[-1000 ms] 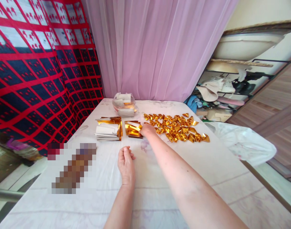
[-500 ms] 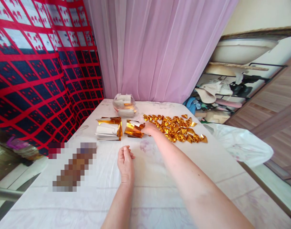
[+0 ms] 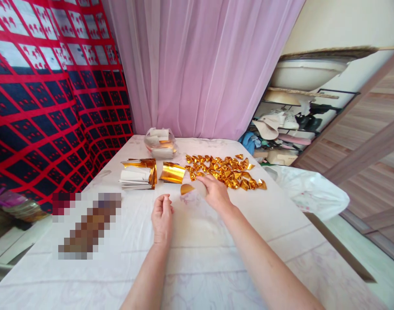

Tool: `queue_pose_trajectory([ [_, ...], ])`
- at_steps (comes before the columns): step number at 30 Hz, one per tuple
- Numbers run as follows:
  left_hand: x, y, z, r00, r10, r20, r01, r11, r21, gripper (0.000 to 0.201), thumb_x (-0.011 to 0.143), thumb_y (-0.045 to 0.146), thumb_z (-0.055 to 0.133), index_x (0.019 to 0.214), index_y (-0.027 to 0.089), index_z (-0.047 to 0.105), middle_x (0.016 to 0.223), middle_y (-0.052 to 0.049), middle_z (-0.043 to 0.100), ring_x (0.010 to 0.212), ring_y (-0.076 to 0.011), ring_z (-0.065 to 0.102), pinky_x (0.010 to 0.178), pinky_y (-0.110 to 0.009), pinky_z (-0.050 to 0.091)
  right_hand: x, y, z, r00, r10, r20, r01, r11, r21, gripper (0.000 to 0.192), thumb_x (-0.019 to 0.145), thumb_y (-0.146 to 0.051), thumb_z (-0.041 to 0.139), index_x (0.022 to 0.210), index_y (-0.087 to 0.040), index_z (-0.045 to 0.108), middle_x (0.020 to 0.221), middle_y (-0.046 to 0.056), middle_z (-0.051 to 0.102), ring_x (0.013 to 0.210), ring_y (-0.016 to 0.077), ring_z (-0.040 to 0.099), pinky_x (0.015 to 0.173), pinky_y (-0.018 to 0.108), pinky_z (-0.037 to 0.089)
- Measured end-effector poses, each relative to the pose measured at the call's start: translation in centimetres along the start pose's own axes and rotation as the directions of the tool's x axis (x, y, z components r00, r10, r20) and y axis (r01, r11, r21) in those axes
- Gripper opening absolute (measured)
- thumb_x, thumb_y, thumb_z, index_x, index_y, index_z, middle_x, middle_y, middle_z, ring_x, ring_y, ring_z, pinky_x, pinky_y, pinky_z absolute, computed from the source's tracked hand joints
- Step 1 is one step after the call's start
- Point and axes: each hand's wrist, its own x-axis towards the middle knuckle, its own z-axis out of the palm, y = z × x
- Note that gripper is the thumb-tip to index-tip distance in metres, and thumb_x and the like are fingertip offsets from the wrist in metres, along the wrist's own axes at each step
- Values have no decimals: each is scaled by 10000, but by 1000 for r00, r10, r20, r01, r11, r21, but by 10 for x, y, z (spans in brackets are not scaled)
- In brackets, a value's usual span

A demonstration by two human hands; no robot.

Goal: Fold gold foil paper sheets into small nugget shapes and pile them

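Observation:
My right hand (image 3: 214,191) holds one gold foil sheet (image 3: 190,188) above the white tablecloth, its white back turned toward me. My left hand (image 3: 162,214) rests on the cloth just left of that sheet, fingers loosely curled and holding nothing. Beyond the hands lie a stack of gold foil sheets (image 3: 172,172) and a second stack (image 3: 137,175) with white sides up. Several folded gold foil pieces (image 3: 225,170) are spread to the right of the stacks.
A clear bag of foil sheets (image 3: 159,143) stands at the table's (image 3: 200,241) far end before a pink curtain. A blurred object (image 3: 87,226) lies at the left. A white plastic bag (image 3: 308,191) hangs off the right edge. Red-and-black cloth covers the left wall.
My right hand has pulled one gold sheet off the stack and drawn it back toward me, close to my left hand. The left hand stayed in place.

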Motion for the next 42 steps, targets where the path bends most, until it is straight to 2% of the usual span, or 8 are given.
queue_pose_trajectory([
  [8, -4, -2, -5, 910, 171, 377, -309, 886, 345, 449, 915, 515, 387, 989, 195, 693, 745, -33, 698, 712, -188, 648, 703, -316, 518, -87, 33, 30, 945, -327, -7, 327, 944, -44, 520, 772, -9, 481, 1240, -190, 618, 1127, 103, 645, 980, 212, 591, 869, 318, 495],
  [13, -14, -3, -6, 586, 264, 766, -734, 574, 364, 275, 914, 384, 497, 974, 285, 746, 1119, -46, 716, 1111, -254, 603, 1010, -464, 405, -115, 37, 27, 954, -300, -11, 299, 953, -44, 523, 782, -40, 545, 1280, -196, 582, 1190, 124, 600, 1035, 236, 576, 881, 353, 487],
  [16, -21, -2, -7, 518, 141, 844, -805, 415, 425, 218, 876, 357, 586, 1045, 348, 723, 1229, -10, 677, 1251, -316, 500, 1080, -606, 241, -128, 37, 21, 942, -335, -26, 332, 940, -73, 623, 754, -69, 629, 1351, -206, 519, 1345, 172, 500, 1205, 294, 492, 939, 421, 446],
  [23, -26, 4, -10, 517, 55, 854, -802, 378, 462, 254, 881, 309, 571, 1093, 348, 705, 1275, -20, 653, 1313, -330, 433, 1077, -640, 178, -144, 34, 14, 881, -474, 7, 472, 878, 86, 190, 819, -161, 676, 996, -229, 669, 997, 43, 713, 928, 192, 634, 858, 334, 421],
  [30, -35, 10, -11, 458, -40, 888, -770, 482, 419, 312, 815, 147, 521, 942, 332, 738, 1173, 7, 706, 1281, -293, 488, 1093, -632, 180, -134, 32, 8, 992, -34, 122, -13, 933, 360, 51, 835, -199, 637, 821, -227, 678, 693, -41, 690, 638, 116, 621, 598, 213, 383],
  [34, -31, 6, -10, 529, 35, 848, -730, 528, 434, 366, 858, 161, 432, 1080, 296, 689, 1098, -12, 729, 1173, -243, 582, 1081, -543, 302, -111, 32, 9, 987, -57, 148, 9, 950, 312, 132, 829, -175, 622, 747, -236, 705, 812, -14, 688, 773, 124, 628, 684, 212, 403],
  [39, -31, 7, -8, 708, 135, 693, -652, 501, 569, 361, 919, 209, 366, 1123, 196, 664, 1139, -85, 709, 1100, -243, 616, 1018, -497, 397, -101, 29, 21, 977, -90, 195, 43, 972, 231, 120, 835, -185, 625, 772, -242, 709, 809, -12, 683, 790, 139, 625, 704, 231, 411],
  [42, -38, 12, -7, 709, 99, 698, -671, 397, 626, 297, 899, 324, 511, 1144, 239, 657, 1247, -71, 662, 1255, -301, 507, 1095, -606, 246, -105, 29, 27, 986, -71, 153, 37, 976, 215, 117, 824, -174, 635, 897, -242, 695, 857, -4, 686, 834, 151, 624, 755, 248, 432],
])
